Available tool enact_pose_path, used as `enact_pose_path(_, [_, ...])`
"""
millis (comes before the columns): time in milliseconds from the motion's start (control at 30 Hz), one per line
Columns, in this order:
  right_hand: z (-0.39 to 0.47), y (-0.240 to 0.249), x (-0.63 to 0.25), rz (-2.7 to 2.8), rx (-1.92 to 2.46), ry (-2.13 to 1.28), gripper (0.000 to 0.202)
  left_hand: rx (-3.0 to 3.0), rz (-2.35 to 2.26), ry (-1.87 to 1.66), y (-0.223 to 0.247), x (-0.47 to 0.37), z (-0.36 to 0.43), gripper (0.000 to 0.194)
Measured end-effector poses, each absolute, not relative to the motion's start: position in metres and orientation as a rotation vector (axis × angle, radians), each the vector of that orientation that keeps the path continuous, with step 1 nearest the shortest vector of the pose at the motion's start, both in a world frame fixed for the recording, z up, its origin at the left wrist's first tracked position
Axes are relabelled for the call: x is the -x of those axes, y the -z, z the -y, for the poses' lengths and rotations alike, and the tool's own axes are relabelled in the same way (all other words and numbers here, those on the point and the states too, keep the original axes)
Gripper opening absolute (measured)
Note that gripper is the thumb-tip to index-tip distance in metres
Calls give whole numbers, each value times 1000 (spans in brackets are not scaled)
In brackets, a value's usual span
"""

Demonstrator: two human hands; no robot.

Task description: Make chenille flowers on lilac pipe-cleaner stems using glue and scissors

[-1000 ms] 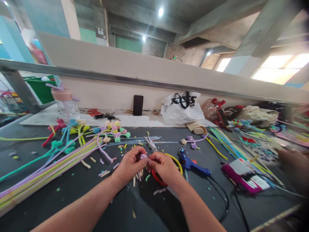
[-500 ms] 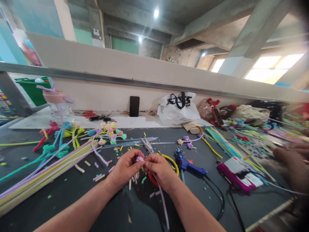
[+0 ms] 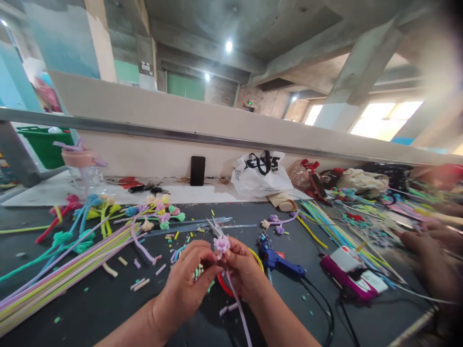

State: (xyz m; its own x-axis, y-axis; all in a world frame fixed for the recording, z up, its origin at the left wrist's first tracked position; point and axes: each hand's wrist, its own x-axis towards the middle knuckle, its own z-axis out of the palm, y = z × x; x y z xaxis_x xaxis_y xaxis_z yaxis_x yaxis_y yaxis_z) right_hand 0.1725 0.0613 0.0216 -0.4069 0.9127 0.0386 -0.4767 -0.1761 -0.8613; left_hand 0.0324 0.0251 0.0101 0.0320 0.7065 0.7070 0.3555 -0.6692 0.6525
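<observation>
A small lilac pipe-cleaner flower point(image 3: 221, 244) is pinched in my right hand point(image 3: 243, 270), between thumb and fingers just below its petals. Its lilac stem point(image 3: 239, 308) hangs down from that hand toward the table's near edge. Close against the flower's left side is my left hand point(image 3: 190, 274), fingers curled and thumb tip by the flower's base; what lies between those fingertips is hidden. Behind the flower, scissors point(image 3: 214, 226) lie with blades apart, and their red and yellow handle loops point(image 3: 224, 285) show partly beneath my hands.
Pipe-cleaner bundles lie left point(image 3: 83, 262) and right point(image 3: 325, 221). A blue glue gun point(image 3: 280, 260) and a purple power strip point(image 3: 350, 277) with cables sit to the right. Cut scraps dot the dark table point(image 3: 119, 308). A co-worker's hands point(image 3: 427, 241) are at far right.
The lilac flower has come up into clear view above my fingers, its petals facing me. My left hand has eased back and lower from it. The camera view has tilted slightly upward.
</observation>
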Motion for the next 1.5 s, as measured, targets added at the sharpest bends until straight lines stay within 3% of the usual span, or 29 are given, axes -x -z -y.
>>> enact_pose_path(567, [-59, -14, -168, 1075, 516, -1897, 24, -1788, -1254, -1676, -6, -31, -30, 8])
enact_pose_path(800, [-60, -14, -171, 957, 433, -2002, 22, -1550, -1077, -1496, 1, -36, -34, 26])
enact_pose_path(1000, [-62, -10, -171, 985, 372, -2049, 21, -1375, -904, -1391, -12, -37, -33, 15])
enact_pose_path(1500, [-64, -8, -171, 1089, 447, -2039, 21, -1049, -714, -1289, -8, -28, -43, 28])
